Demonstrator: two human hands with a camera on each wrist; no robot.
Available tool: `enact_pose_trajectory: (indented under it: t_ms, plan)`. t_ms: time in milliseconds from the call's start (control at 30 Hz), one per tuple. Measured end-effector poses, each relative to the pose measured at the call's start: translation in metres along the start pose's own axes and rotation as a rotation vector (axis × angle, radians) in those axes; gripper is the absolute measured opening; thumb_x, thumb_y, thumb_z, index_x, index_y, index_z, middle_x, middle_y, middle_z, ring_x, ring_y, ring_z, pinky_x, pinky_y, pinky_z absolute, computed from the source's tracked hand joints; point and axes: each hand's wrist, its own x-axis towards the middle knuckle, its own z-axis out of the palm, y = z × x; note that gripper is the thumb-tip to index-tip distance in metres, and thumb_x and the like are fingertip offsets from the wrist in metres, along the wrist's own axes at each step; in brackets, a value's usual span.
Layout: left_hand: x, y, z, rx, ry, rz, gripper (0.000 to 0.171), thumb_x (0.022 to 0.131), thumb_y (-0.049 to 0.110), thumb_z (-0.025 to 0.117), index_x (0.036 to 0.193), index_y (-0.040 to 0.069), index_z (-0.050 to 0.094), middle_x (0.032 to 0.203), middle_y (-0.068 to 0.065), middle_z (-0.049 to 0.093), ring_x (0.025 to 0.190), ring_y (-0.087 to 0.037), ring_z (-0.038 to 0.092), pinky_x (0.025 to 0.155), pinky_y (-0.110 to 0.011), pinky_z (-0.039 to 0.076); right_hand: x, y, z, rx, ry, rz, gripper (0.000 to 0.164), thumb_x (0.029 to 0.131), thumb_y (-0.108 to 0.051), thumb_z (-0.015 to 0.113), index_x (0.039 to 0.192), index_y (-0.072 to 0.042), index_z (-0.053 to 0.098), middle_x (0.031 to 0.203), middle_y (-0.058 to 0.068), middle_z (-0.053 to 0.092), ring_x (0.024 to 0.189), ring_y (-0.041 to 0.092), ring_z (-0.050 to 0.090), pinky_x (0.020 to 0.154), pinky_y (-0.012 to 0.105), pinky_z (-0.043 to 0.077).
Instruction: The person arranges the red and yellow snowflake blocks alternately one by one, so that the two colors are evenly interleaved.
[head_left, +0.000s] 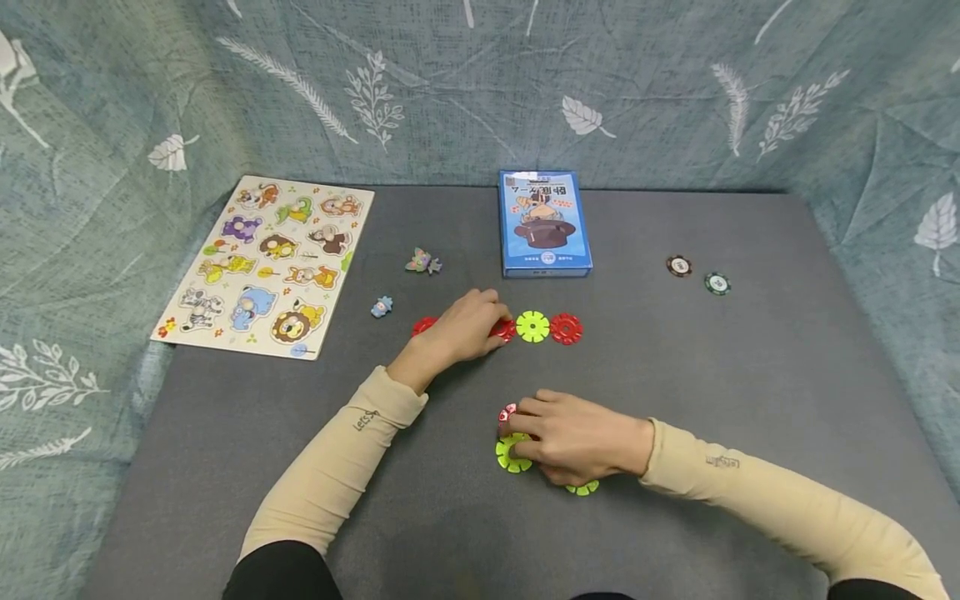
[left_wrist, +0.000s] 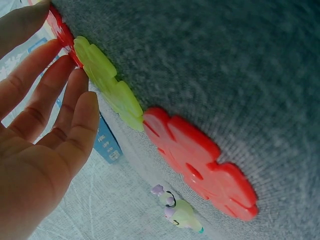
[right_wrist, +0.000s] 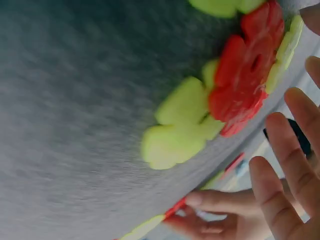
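Observation:
Notched plastic snowflake discs form a row, with a red disc (head_left: 566, 328) at the right end beside a yellow-green disc (head_left: 532, 327). My left hand (head_left: 465, 325) pinches another red disc (head_left: 504, 331) by its edges between thumb and fingers. It covers part of the row; the left wrist view shows a yellow-green disc (left_wrist: 110, 82) and an end red disc (left_wrist: 200, 165) there. Nearer to me, my right hand (head_left: 573, 435) hovers with relaxed, spread fingers over loose discs. Among these, a red disc (right_wrist: 247, 70) lies partly over a yellow-green disc (right_wrist: 182, 117).
An animal puzzle board (head_left: 270, 262) lies at the left. A blue game box (head_left: 546, 225) stands flat at the back. Small figures (head_left: 423, 261) and a blue figure (head_left: 382, 307) lie left of the box. Two chips, one brown (head_left: 678, 266) and one green (head_left: 717, 283), lie at the right.

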Motion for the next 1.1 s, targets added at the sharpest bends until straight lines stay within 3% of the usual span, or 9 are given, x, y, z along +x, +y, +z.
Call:
enact_pose_trajectory:
  t_ms: [367, 733, 1100]
  plan:
    - [-0.001, 0.002, 0.0, -0.006, 0.001, -0.003, 0.03, 0.089, 0.022, 0.07, 0.115, 0.007, 0.069, 0.103, -0.01, 0.062, 0.091, -0.024, 0.055, 0.083, -0.037, 0.047, 0.022, -0.004, -0.005, -0.133, -0.158, -0.088, 0.02, 0.08, -0.029, 0.069, 0.099, -0.027, 0.069, 0.107, -0.006, 0.065, 0.094, 0.016, 0.06, 0.083, 0.033, 0.048]
    - [-0.001, 0.001, 0.001, 0.0, 0.002, 0.009, 0.03, 0.089, 0.022, 0.069, 0.115, 0.007, 0.069, 0.104, -0.01, 0.062, 0.093, -0.025, 0.056, 0.084, -0.037, 0.047, 0.025, -0.005, -0.006, -0.182, -0.16, -0.108, 0.025, 0.077, -0.035, 0.073, 0.099, -0.027, 0.066, 0.101, -0.006, 0.062, 0.085, 0.015, 0.06, 0.078, 0.033, 0.047]
    - [-0.001, -0.001, 0.0, -0.004, -0.001, 0.001, 0.03, 0.089, 0.022, 0.069, 0.115, 0.007, 0.069, 0.104, -0.009, 0.062, 0.093, -0.025, 0.056, 0.084, -0.037, 0.047, 0.017, 0.002, -0.016, -0.126, -0.127, -0.031, 0.037, 0.072, -0.034, 0.076, 0.107, -0.025, 0.065, 0.107, -0.004, 0.063, 0.089, 0.017, 0.061, 0.081, 0.034, 0.048]
